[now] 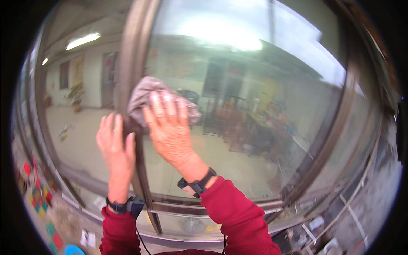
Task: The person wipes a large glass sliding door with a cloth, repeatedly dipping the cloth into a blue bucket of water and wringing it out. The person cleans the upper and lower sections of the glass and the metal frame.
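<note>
A framed window pane fills most of the view, with a room visible through it and bright reflections across its upper part. Pressed flat against the glass is a crumpled greyish-pink cloth, under the spread fingers of my right hand. The cloth's left edge meets the upright brown window frame. My left hand is raised beside that upright, palm towards the left pane, with its thumb near the frame. It holds nothing. Both wrists wear dark straps below the hands.
At lower left a blue basin is partly in view near coloured tiles. Thin pale bars run along the lower right, with assorted clutter around them. The window's bottom rail crosses below my hands.
</note>
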Demonstrator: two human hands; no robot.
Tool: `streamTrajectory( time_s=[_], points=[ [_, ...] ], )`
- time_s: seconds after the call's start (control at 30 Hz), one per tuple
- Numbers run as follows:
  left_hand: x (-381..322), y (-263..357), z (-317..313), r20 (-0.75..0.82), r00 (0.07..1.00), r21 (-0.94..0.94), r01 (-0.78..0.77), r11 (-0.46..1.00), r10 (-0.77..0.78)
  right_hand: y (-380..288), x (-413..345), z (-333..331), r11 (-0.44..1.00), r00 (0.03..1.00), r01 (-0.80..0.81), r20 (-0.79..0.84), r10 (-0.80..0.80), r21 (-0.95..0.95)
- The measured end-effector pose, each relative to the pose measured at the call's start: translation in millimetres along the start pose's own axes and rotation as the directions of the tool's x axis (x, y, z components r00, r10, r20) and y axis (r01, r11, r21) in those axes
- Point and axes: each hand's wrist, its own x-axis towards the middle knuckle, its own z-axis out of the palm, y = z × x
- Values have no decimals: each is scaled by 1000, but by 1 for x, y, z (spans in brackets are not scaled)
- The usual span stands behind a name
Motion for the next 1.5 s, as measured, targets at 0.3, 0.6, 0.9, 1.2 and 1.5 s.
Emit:
streamTrajectory(
  time_s=[0.3,0.6,0.9,1.2,1.5],
  points=[
    [-6,-5,13,-7,1000,12,26,1000,-26,169,-103,-129,879,968,-251,-126,218,-405],
    [-3,4,1,56,993,-18,102,995,-101,317,-238,-259,447,605,-796,-512,610,-408],
    [-1,4,2,19,998,-68,66,996,-64,171,-43,-106,589,751,-656,-481,451,-472],
    [-3,-5,8,-11,1000,83,-6,997,7,59,58,-31,977,979,198,59,-194,-75],
    [-4,-4,10,6,1000,-38,19,999,-19,362,-67,-246,576,882,-470,-365,297,-669]
  ],
)
